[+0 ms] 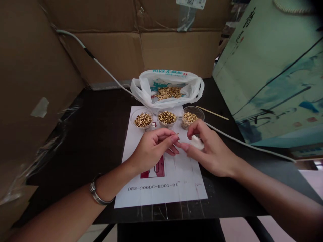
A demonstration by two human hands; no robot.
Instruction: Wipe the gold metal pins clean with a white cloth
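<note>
Resting nearest the camera, a silver bracelet [97,195] is seen on the left wrist. Beneath both forearms a white paper sheet [161,191] is laid on the dark worktop [101,134]; the code "DRS-206DC-E001-01" is printed near its front edge, and a red diagram is partly covered by the left hand.

The left hand [151,149] is curled nearly closed, and a small gold pin [177,133] is pinched between its thumb and forefinger, held just above the sheet. The right hand [209,151] is half closed; its fingertips are brought against those of the left hand beside the pin, and a small white object [197,142] is tucked under its fingers. What that object is cannot be told.

Just beyond the hands, 3 clear cups are lined up across the far edge of the sheet: a left cup [142,119], a middle cup [167,117] and a right cup [189,117], each filled with gold-coloured metal pieces. A thin wooden stick [212,113] is laid to the right of them, and a white cable [242,143] is run across the worktop.

Farther back, a white plastic bag [166,85] with teal print, too small to be read, is left open with more gold pins inside. Cardboard boxes [151,50] are stacked behind it.
</note>
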